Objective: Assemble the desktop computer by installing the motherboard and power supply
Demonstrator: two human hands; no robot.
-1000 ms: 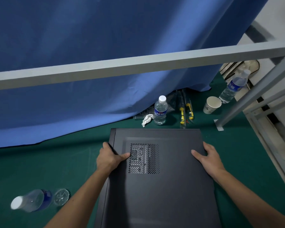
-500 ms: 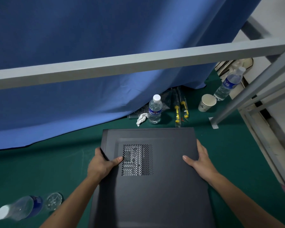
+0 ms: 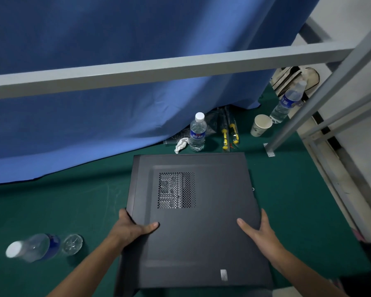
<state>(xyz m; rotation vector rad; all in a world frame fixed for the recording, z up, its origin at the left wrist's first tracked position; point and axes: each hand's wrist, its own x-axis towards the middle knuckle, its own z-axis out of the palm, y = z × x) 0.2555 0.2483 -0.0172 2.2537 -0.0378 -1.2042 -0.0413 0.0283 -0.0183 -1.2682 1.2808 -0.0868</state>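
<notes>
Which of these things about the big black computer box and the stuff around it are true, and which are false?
1. Both hands hold the black metal computer case, the left hand on its left edge, the right hand on its right. True.
2. The case's side panel is off. False: the panel is on, and only its patch of small vent holes lets you peek inside.
3. A clear plastic water bottle with a white cap stands upright beyond the case. True.
4. The white paper cup lies on top of the case. False: it sits on the green table cover, past the case's far right corner.
5. The curtain behind is red. False: the curtain is blue.
</notes>
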